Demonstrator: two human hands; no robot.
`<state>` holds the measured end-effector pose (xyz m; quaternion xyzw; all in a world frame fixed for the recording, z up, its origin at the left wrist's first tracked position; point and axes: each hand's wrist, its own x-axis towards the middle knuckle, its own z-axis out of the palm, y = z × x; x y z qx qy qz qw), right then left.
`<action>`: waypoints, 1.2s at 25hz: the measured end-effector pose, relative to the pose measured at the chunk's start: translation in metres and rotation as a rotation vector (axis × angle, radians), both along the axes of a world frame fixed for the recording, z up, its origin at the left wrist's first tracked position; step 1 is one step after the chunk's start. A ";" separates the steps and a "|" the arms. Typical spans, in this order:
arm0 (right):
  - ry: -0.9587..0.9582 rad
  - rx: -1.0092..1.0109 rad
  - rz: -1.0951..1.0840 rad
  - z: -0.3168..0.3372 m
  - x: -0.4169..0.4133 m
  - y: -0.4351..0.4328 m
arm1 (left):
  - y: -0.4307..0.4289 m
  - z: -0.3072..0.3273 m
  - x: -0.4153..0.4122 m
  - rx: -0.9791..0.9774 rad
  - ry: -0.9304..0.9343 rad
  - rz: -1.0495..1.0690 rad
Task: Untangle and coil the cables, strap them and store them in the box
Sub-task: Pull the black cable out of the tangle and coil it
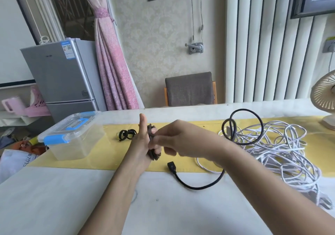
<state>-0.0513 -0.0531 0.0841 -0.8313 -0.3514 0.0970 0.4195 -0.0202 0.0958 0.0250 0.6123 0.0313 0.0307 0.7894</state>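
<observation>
The black cable [197, 187] is partly wound into a tight bundle around the left hand [139, 144], which stands on edge above the yellow runner [101, 155] with its thumb pointing up; the bundle's long axis runs up and down across the palm, and the fingers curl round it. The right hand [181, 138] meets it from the right and pinches the bundle. The cable's loose end lies on the table [54, 198] below the hands, its plug [171, 166] pointing towards the far left, the cord bending right and passing behind the right forearm. More black loops rise on the right over a tangle of white cables [282, 149]. Black straps [126, 134] lie just left of the left hand, and the clear box [76, 144] with its lid on sits near the table's left edge. Bare tabletop lies in front of the runner. A fan [324, 97] stands at the far right corner.
</observation>
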 end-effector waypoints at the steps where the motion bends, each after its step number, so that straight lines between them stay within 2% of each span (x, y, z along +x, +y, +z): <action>1: -0.008 -0.040 0.042 -0.005 -0.002 0.005 | 0.003 0.001 0.002 -0.108 0.005 -0.005; 4: 0.069 -0.130 0.154 -0.015 -0.005 0.014 | 0.013 0.008 0.003 -0.427 -0.065 -0.041; 6: 0.098 -0.221 0.218 -0.019 -0.002 0.013 | 0.018 0.011 0.001 -0.536 -0.149 -0.056; 9: 0.095 -0.305 0.278 -0.028 0.006 0.011 | 0.015 0.013 -0.003 -0.565 -0.245 -0.113; 13: 0.211 -0.273 0.308 -0.040 0.023 0.004 | 0.015 0.014 -0.005 -0.501 -0.246 -0.132; 16: 0.344 -0.222 0.382 -0.049 0.038 -0.007 | 0.021 0.010 -0.008 -0.650 -0.178 -0.523; 17: 0.373 -0.240 0.405 -0.054 0.041 -0.010 | 0.022 0.012 -0.012 -0.640 -0.167 -0.599; 19: 0.288 -0.348 0.282 -0.063 0.051 -0.016 | 0.029 0.017 -0.022 -0.548 -0.155 -0.692; 21: 0.189 -0.392 -0.016 -0.070 0.064 -0.028 | 0.035 0.017 -0.028 -0.447 -0.195 -0.871; 23: 0.259 -0.257 -0.232 -0.070 0.076 -0.041 | 0.044 0.016 -0.029 -0.343 -0.161 -1.013; 26: 0.346 -0.039 -0.436 -0.054 0.081 -0.048 | 0.042 0.013 -0.027 -0.233 -0.026 -1.107; 27: 0.379 0.036 -0.465 -0.047 0.079 -0.047 | 0.038 0.011 -0.026 -0.129 -0.019 -1.067; 30: 0.454 0.205 -0.443 -0.026 0.067 -0.042 | 0.028 0.007 -0.024 0.234 -0.008 -0.766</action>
